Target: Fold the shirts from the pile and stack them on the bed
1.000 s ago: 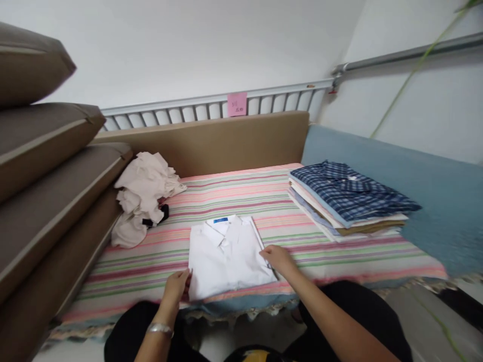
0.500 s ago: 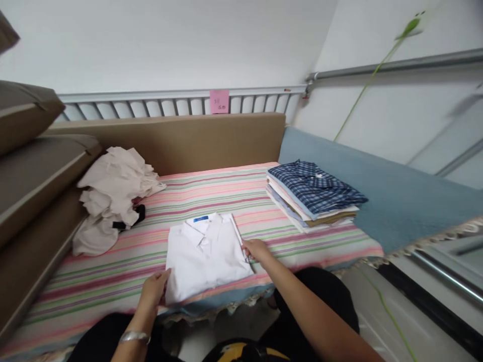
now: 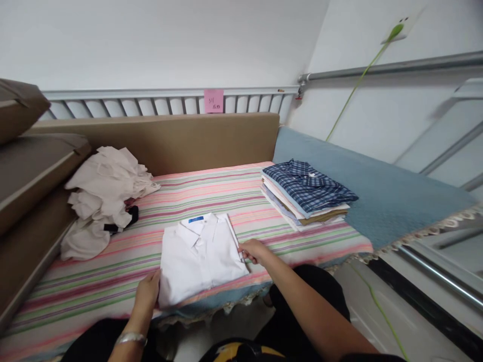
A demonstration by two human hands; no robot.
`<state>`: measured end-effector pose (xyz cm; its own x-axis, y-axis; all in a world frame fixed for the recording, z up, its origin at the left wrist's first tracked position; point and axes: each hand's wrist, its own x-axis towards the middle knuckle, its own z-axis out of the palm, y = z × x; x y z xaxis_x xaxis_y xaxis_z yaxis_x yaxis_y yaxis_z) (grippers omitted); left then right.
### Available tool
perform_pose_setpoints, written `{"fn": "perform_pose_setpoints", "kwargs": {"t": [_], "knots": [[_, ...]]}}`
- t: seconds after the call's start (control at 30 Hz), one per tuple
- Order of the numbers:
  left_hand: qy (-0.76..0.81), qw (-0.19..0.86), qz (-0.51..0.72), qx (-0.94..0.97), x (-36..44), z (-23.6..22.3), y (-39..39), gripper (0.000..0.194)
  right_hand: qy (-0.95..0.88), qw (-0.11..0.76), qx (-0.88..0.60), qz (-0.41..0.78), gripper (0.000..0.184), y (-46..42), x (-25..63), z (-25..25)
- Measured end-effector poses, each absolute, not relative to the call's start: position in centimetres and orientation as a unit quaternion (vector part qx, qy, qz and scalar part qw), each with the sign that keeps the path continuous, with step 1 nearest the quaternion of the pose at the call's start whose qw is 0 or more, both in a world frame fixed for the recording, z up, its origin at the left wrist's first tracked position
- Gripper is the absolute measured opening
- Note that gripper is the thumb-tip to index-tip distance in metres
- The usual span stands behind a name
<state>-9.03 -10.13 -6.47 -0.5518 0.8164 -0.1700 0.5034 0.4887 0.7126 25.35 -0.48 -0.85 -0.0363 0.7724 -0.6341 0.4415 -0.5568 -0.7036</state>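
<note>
A white collared shirt (image 3: 199, 261), folded into a rectangle with its collar away from me and a blue label inside the neck, lies at the front of the striped cloth (image 3: 211, 193). My left hand (image 3: 148, 290) is closed on the shirt's left edge, low down near the corner. On the opposite side my right hand (image 3: 253, 251) pinches the right edge with thumb and fingers. To the right is a pile of folded clothes with a navy checked shirt (image 3: 307, 183) on top.
Crumpled off-white clothes (image 3: 109, 186) with a black piece lie at the left, beside stacked brown cushions (image 3: 37, 166). A brown padded board (image 3: 204, 141) runs along the back before a white radiator (image 3: 158, 106). A green cord (image 3: 354, 93) hangs at the right.
The view has shifted slightly, so everything sits a little further left. Both hands stay at the white shirt's side edges, and the shirt keeps its folded shape.
</note>
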Motion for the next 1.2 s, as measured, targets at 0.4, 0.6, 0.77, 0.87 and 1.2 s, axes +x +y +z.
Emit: {"fn": "perform_pose_setpoints", "kwargs": {"t": [0.4, 0.6, 0.77, 0.87, 1.2], "knots": [[0.858, 0.17, 0.212, 0.437, -5.9, -5.6, -11.6, 0.044, -0.608, 0.178, -0.686, 0.359, 0.013, -1.4, 25.0, -0.7], [0.875, 0.114, 0.112, 0.457, -4.1, -4.9, -12.1, 0.047, -0.661, 0.157, -0.696, 0.231, 0.014, -1.6, 25.3, -2.2], [0.871, 0.111, 0.122, 0.464, -4.6, -4.2, -12.0, 0.042, -0.686, 0.141, -0.683, 0.207, 0.029, -2.4, 25.6, -2.2], [0.874, 0.096, 0.117, 0.462, -4.6, -3.8, -12.1, 0.041, -0.701, 0.131, -0.686, 0.144, 0.033, -3.9, 25.3, -2.6], [0.876, 0.074, 0.075, 0.471, -5.2, -3.5, -12.5, 0.038, -0.739, 0.078, -0.668, 0.026, 0.022, -5.1, 24.8, -3.6]]}}
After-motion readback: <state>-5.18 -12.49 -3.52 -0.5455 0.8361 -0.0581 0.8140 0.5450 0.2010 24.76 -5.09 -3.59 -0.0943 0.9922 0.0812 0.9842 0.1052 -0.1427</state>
